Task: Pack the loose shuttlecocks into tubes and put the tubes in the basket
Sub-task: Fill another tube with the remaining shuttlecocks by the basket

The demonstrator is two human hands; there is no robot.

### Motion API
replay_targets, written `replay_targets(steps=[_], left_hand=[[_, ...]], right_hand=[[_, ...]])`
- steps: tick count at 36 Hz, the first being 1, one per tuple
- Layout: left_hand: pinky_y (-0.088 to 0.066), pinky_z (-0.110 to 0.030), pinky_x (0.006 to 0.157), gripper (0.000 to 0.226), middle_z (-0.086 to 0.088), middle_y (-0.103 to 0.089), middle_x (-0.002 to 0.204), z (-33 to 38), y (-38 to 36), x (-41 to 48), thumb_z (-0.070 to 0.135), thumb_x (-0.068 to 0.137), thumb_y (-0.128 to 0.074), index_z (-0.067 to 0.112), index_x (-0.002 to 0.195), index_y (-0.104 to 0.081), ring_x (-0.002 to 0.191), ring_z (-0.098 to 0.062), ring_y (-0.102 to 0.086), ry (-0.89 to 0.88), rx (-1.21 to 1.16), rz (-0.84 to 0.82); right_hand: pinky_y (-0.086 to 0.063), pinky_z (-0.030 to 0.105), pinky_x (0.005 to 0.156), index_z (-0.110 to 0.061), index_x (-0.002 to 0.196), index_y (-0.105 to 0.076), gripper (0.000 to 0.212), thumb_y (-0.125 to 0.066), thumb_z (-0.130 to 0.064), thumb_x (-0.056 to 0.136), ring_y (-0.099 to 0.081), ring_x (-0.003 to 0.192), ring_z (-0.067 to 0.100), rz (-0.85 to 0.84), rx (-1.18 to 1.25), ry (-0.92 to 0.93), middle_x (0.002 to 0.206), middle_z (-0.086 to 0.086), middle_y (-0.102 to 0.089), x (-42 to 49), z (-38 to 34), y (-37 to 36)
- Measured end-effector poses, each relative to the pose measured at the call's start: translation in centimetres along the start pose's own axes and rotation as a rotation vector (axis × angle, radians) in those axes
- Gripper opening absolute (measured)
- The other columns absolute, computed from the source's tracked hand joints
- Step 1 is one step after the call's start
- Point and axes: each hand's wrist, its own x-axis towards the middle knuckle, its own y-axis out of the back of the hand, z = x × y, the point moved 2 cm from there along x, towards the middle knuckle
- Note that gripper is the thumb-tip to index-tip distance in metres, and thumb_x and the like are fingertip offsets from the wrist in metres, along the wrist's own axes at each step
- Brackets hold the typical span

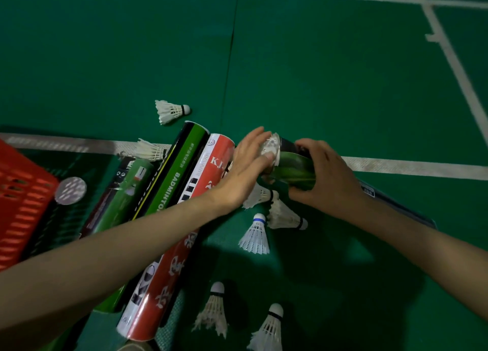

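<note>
Two hands on one held tube (293, 171), a glossy dark-green cylinder. Right hand (326, 177): fingers curled round the tube wall. Left hand (247, 169): thumb and fingers pinch a white feathered shuttle (272, 146) right at the open mouth. Left of the left fingers, red tube (184, 231) and green tube (171, 173) lie side by side on the matte green floor (343, 86), both smooth with printed lettering. Further left are a flat round lid (70, 190) and a red slotted plastic basket (21, 192). Just below the fingers are three loose feather cones, including a blue-band shuttle (254, 235). Far shuttle (173, 110) lies up-left, well apart.
</note>
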Motion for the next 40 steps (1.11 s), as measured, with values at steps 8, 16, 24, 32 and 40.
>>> replay_targets(steps=[8, 16, 24, 32, 40], left_hand=[[0.0, -0.034, 0.116, 0.076, 0.02, 0.003, 0.157, -0.2, 1.8, 0.6, 0.072, 0.087, -0.007, 0.031, 0.151, -0.002, 0.142, 0.0, 0.0, 0.118, 0.182, 0.025], [-0.047, -0.027, 0.069, 0.037, -0.012, -0.054, 0.124, -0.7, 7.3, 3.9, 0.021, 0.097, -0.045, 0.007, 0.131, -0.046, 0.091, -0.023, -0.058, 0.408, 0.499, 0.039], [-0.009, -0.043, 0.119, 0.066, -0.011, -0.03, 0.149, -4.0, 5.6, 4.8, 0.033, 0.085, -0.058, 0.012, 0.142, -0.033, 0.142, -0.029, -0.016, 0.1, 1.165, -0.182], [0.007, -0.049, 0.115, 0.046, -0.012, -0.014, 0.157, -4.7, 3.1, 6.4, 0.034, 0.095, -0.046, 0.016, 0.137, -0.045, 0.146, -0.032, 0.006, 0.112, 1.236, -0.281], [-0.044, -0.041, 0.102, 0.033, -0.009, -0.044, 0.141, -2.6, 4.4, 4.6, 0.026, 0.091, -0.06, 0.006, 0.117, -0.058, 0.12, -0.025, -0.051, 0.107, 0.286, 0.349]], right_hand=[[-0.046, 0.036, 0.08, -0.014, 0.129, -0.043, 0.075, -0.074, -0.037, 0.065, -0.051, 0.097, 0.024, 0.02, 0.027, -0.05, 0.116, 0.009, -0.051, 0.9, 0.2, 0.2], [-0.048, 0.039, 0.084, -0.016, 0.128, -0.042, 0.073, -0.075, -0.036, 0.067, -0.052, 0.097, 0.023, -0.04, 0.022, -0.056, 0.115, 0.008, -0.053, 2.3, 0.7, -1.0], [-0.041, 0.03, 0.077, -0.015, 0.128, -0.042, 0.071, -0.074, -0.038, 0.069, -0.05, 0.096, 0.023, -0.078, 0.009, -0.044, 0.116, 0.009, -0.052, 2.3, 1.3, -1.3], [-0.04, 0.03, 0.083, -0.019, 0.134, -0.037, 0.075, -0.075, -0.036, 0.072, -0.049, 0.105, 0.024, -0.125, 0.011, -0.064, 0.126, 0.008, -0.047, 1.5, 2.2, -1.5], [-0.046, 0.036, 0.087, -0.021, 0.136, -0.035, 0.076, -0.074, -0.04, 0.073, -0.049, 0.105, 0.022, -0.146, 0.008, -0.073, 0.125, 0.006, -0.047, 1.5, 2.4, -1.8]])
